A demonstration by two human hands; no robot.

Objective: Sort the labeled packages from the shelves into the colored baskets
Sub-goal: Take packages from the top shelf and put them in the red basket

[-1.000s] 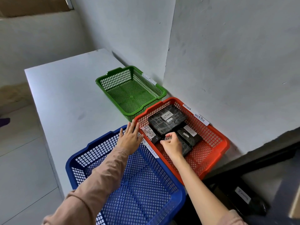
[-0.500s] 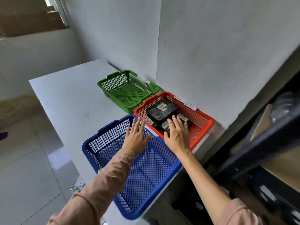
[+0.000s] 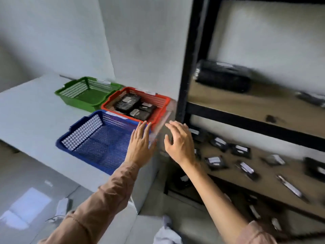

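Note:
Three mesh baskets stand in a row on a white table (image 3: 31, 110): a green basket (image 3: 70, 93) farthest, a red basket (image 3: 162, 103) holding several black labeled packages (image 3: 127, 103), and a blue basket (image 3: 77, 136) nearest with nothing visible in it. My left hand (image 3: 140, 145) hovers open over the blue basket's right end. My right hand (image 3: 181, 141) is open with fingers spread, between the table edge and the black shelf unit (image 3: 186, 67). Several small black packages with white labels (image 3: 215, 160) lie on the middle shelf. Neither hand holds anything.
A large black package (image 3: 223, 76) lies on the upper shelf board. More packages (image 3: 253, 210) sit on the lowest shelf, blurred. A grey wall runs behind the baskets. Tiled floor lies at the lower left, with a white cable item (image 3: 61, 206) on it.
My right hand let go of a package in the red basket and both hands drew back toward the right. The view swung right, bringing the shelves into sight.

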